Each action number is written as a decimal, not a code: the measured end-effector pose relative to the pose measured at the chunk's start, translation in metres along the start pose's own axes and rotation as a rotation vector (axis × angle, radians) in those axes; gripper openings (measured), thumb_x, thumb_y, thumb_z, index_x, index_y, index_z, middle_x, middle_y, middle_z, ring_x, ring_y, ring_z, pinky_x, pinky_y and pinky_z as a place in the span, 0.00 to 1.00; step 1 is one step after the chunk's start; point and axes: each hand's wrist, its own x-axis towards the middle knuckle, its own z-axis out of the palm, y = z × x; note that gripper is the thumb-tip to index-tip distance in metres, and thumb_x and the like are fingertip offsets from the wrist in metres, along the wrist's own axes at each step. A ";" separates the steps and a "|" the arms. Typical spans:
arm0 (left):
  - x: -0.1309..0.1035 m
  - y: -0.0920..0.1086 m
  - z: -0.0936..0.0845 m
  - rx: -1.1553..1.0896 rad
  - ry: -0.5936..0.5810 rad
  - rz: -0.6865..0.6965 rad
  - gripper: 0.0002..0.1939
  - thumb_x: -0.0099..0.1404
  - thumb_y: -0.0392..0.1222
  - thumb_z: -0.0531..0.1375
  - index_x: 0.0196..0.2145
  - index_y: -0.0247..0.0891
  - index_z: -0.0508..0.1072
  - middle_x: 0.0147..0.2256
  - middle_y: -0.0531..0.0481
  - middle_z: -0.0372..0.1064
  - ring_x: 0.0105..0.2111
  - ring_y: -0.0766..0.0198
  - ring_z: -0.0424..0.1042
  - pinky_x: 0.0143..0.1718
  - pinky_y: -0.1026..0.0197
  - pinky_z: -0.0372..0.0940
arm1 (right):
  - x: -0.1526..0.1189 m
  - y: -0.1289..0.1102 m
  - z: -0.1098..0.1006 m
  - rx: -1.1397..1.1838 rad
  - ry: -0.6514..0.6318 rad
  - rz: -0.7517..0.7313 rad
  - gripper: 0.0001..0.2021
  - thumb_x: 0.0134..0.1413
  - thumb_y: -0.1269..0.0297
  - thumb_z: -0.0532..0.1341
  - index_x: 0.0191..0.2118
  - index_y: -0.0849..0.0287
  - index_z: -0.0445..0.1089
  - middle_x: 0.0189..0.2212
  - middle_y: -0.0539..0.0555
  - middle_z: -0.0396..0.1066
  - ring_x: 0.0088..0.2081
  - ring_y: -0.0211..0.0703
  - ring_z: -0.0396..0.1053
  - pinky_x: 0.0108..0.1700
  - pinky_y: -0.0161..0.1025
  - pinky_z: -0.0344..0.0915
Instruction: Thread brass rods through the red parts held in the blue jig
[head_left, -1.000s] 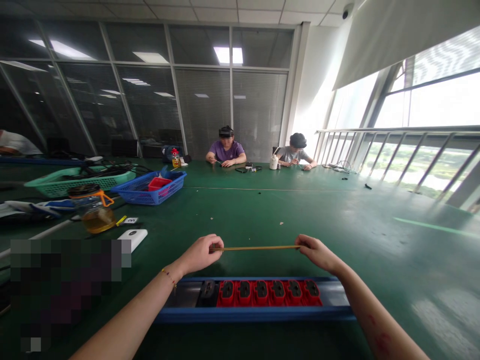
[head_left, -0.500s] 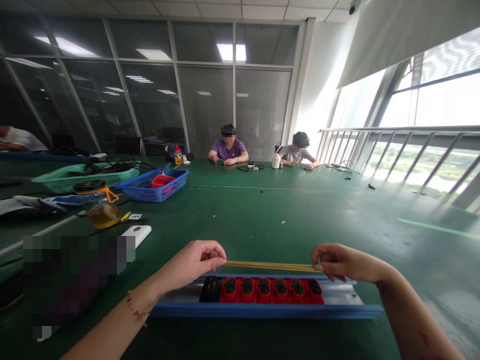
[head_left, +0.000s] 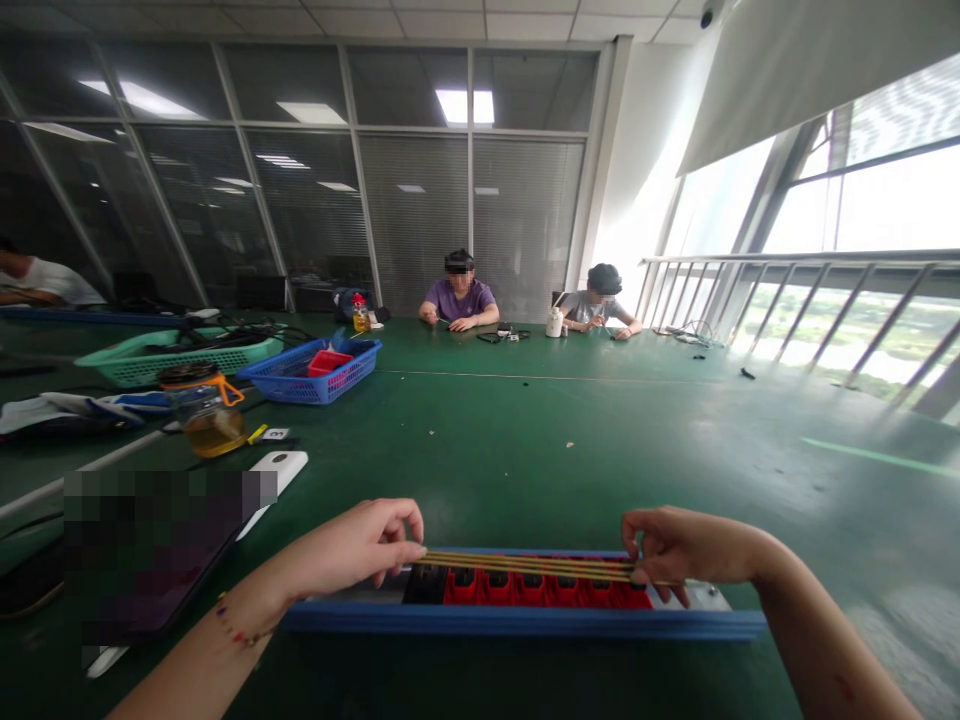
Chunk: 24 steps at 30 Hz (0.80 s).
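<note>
Several long, thin brass-coloured strips (head_left: pixel 529 566) lie lengthwise between my two hands. My left hand (head_left: pixel 379 540) has the strips' left end at its thumb and fingertips. Near their other end, my right hand (head_left: pixel 671 548) grips them, with a short length reaching past the fingers. Directly below is a blue-edged metal channel (head_left: pixel 525 624) holding a row of red sockets (head_left: pixel 517 592) and one black module (head_left: pixel 422 585) at the left. The strips hide part of the sockets, and I cannot tell whether they touch them.
On the left stand a jar of amber liquid (head_left: pixel 214 420), a blue basket (head_left: pixel 311 385) with a red box inside, and a green basket (head_left: pixel 180 358). A dark, partly pixelated object (head_left: pixel 187 570) lies nearer. Co-workers (head_left: pixel 459 300) sit across the green table (head_left: pixel 480 430).
Both hands have brought the strips closer to me and down, from beyond the channel's far edge to over the sockets. My left hand has shifted a little to the left.
</note>
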 end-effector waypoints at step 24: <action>-0.004 0.010 0.000 -0.013 -0.131 0.035 0.14 0.59 0.51 0.51 0.39 0.41 0.63 0.28 0.54 0.67 0.23 0.69 0.65 0.24 0.67 0.57 | 0.006 0.014 -0.001 -0.025 0.040 0.035 0.18 0.47 0.50 0.60 0.33 0.59 0.58 0.24 0.49 0.68 0.23 0.34 0.63 0.21 0.29 0.57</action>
